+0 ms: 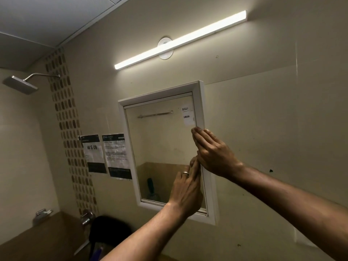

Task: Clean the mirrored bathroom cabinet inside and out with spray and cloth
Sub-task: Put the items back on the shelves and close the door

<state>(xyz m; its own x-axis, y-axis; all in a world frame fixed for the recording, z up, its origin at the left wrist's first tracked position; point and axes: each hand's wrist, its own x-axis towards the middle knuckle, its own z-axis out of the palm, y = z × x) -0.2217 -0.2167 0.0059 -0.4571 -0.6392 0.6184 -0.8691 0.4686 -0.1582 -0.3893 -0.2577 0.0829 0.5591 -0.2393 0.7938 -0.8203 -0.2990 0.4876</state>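
- Overhead, a lit lamp [180,39] crossed the wall.
- The cabinet [202,102] hung below it, mirror door apparently closed.
- The right hand [214,151] lay straight-fingered on its right frame edge.
- The left hand [185,191], ringed, touched that edge lower down, fingers extended.

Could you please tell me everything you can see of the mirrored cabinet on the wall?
The mirrored cabinet is a white-framed rectangular box on the beige wall, below the tube light, with printed notices to its left. Its mirror door looks closed and reflects a towel rail; small labels show near its upper right corner. Both hands meet its right edge: the right hand with fingers laid along the frame, the left hand, wearing a ring, with fingertips at the door's edge.
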